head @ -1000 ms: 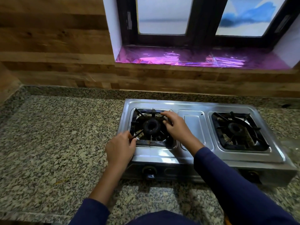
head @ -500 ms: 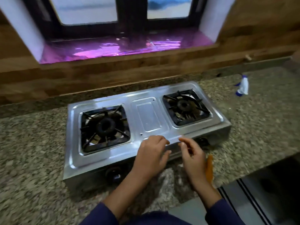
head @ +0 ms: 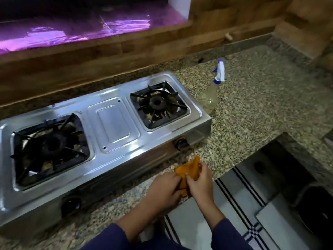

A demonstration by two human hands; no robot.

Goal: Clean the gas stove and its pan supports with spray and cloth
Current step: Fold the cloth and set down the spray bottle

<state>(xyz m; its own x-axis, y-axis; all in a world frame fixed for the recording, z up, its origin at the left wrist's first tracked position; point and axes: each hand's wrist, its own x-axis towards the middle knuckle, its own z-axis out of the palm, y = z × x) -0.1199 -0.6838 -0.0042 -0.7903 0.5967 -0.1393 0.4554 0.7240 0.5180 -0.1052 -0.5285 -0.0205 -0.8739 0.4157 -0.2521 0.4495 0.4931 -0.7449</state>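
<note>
Granite counter [head: 261, 112]: both hands grip orange cloth [head: 189, 170]; no writing legible.

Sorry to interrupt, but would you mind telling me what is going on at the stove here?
A person is getting ready to clean the gas stove. Both hands, the left hand and the right hand, hold an orange cloth over the counter's front edge, in front of the stove. The spray bottle stands untouched on the granite counter beside the stove's right end. Both pan supports sit in place over the burners.
</note>
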